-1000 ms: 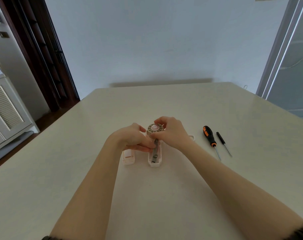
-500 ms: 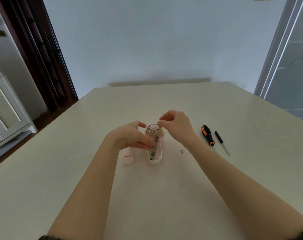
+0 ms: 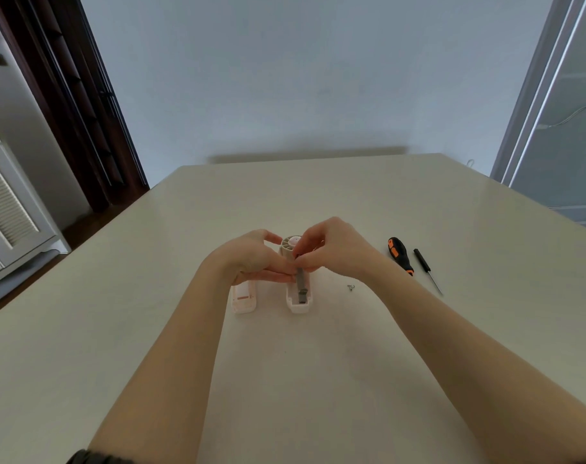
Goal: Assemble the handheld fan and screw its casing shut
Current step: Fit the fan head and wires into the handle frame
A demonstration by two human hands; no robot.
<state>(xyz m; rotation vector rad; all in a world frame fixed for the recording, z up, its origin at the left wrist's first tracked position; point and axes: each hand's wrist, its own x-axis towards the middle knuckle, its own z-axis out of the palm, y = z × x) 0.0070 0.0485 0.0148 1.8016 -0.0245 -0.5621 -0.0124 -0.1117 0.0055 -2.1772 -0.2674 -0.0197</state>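
We seat internals in open fan (image 3: pixel 296 262) at table (image 3: pixel 318 363) centre. Left hand (image 3: pixel 256 257), fingers straight, steadies its side. Right hand (image 3: pixel 331 251) pinches something small above it; what, we cannot tell. Cover (image 3: pixel 244 298) lies just left. Next, we judge: fit cover, then screws (image 3: pixel 351 287), screwdriver (image 3: pixel 399 256).

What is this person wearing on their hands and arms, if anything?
Both forearms are bare, and the left hand and right hand have no gloves or visible rings. A dark band or cuff sits near the left elbow at the frame's bottom edge.
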